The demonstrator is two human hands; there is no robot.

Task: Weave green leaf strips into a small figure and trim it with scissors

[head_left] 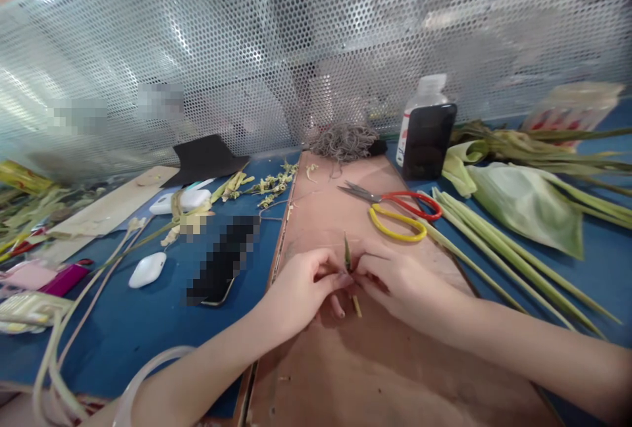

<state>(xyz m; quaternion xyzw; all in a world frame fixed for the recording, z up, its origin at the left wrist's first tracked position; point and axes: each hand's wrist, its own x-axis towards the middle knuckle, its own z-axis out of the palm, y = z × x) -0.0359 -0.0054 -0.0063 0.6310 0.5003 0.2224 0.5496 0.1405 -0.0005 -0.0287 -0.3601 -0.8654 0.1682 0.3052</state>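
Between my fingertips, over the wooden board (320, 216), a small piece of green leaf strip (347, 254) points upward, and its pale yellowish end (357, 306) pokes out below. My left hand (309, 282) pinches it from the left, thumb and forefinger together. From the right, my right hand (397, 282) closes its fingertips on the same strip. Part of the piece is hidden behind the fingers. Scissors (395, 206) with one red and one yellow handle lie just beyond my right hand, blades pointing left.
Long green stalks (513, 262) and a wide leaf (533, 206) lie on the right. A dark bottle (428, 137) and tangled grey string (345, 141) stand at the back by the perforated metal screen (222, 39). On the left are a phone (224, 262) and a white case (147, 270).
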